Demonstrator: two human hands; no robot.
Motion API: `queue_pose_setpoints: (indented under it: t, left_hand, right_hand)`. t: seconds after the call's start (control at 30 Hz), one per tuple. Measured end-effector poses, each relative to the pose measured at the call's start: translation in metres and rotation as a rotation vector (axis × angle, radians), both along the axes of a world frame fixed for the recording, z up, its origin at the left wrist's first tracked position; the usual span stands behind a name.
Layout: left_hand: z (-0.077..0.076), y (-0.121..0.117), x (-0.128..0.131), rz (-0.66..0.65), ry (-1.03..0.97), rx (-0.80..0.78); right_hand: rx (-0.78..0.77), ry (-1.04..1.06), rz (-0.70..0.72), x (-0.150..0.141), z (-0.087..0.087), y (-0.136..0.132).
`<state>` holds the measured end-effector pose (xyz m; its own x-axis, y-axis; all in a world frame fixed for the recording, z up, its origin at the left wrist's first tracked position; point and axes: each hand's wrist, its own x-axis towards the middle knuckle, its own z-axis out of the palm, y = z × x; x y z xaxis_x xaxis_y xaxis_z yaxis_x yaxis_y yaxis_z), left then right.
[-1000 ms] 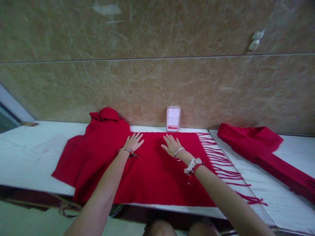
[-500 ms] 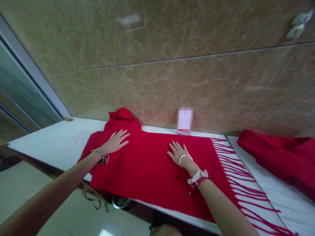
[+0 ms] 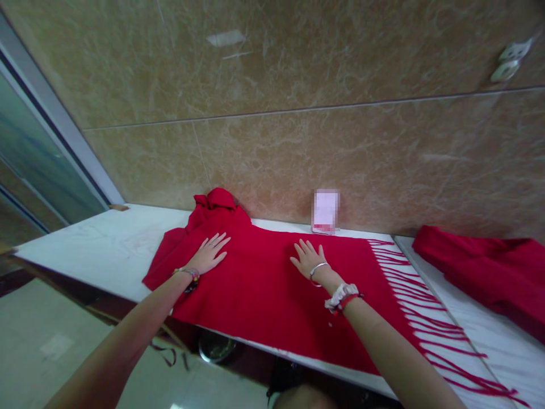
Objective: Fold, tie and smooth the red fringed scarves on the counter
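A red scarf (image 3: 264,284) lies spread across the white table, its fringe (image 3: 413,289) fanned out toward the right. At its far left end the cloth is bunched up against the wall. My left hand (image 3: 208,254) rests palm down on the left part of the scarf, fingers extended. Over the middle-right of the cloth, my right hand (image 3: 309,260) is also palm down with its fingers spread; whether it touches the cloth I cannot tell. Neither hand grips anything.
A white table (image 3: 97,244) runs along a brown marble-look wall (image 3: 264,153). A phone-like upright object (image 3: 326,211), blurred out, leans at the wall. More red cloth (image 3: 485,267) lies at the right. A metal bowl (image 3: 216,347) sits below the table.
The left part of the scarf has shifted slightly to the right, and my left hand has moved a little right and down with it. My right hand stays nearly in place, fingers still spread.
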<state>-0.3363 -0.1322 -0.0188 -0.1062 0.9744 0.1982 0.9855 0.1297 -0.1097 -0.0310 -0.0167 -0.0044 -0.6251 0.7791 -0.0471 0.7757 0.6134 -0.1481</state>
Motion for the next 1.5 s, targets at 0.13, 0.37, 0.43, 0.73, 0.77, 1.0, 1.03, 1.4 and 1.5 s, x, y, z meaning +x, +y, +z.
queue_pose_setpoints:
  t: [0.13, 0.37, 0.43, 0.73, 0.77, 1.0, 1.03, 1.4, 1.5]
  left_hand:
    - [-0.004, 0.001, -0.003, -0.001, 0.011, 0.018]
    - [-0.003, 0.0, 0.001, 0.018, 0.031, 0.01]
    - [-0.003, 0.0, 0.001, 0.02, 0.035, 0.015]
    - [-0.006, 0.0, -0.001, 0.001, 0.057, 0.05]
    - [-0.006, 0.0, -0.001, 0.0, 0.057, 0.053]
    - [-0.006, 0.001, -0.003, -0.022, 0.054, 0.073]
    - [-0.005, 0.001, -0.003, -0.023, 0.055, 0.074]
    - [-0.001, 0.0, 0.002, 0.008, 0.091, 0.029]
    - [-0.001, 0.0, 0.002, 0.004, 0.107, 0.032]
  right_hand:
    - [-0.006, 0.214, 0.09, -0.058, 0.013, -0.037]
    - [-0.146, 0.152, 0.229, -0.106, -0.007, -0.073]
    - [-0.131, 0.117, 0.21, -0.089, -0.012, -0.068]
    - [0.036, -0.13, -0.171, 0.075, -0.022, 0.002]
    - [0.047, -0.151, -0.223, 0.096, -0.024, 0.009]
    - [0.072, -0.242, -0.415, 0.153, -0.021, 0.025]
    - [0.076, -0.215, -0.464, 0.144, -0.018, 0.022]
    - [-0.085, 0.214, 0.116, -0.064, 0.012, -0.092]
    - [-0.1, 0.236, 0.219, -0.094, 0.001, -0.125]
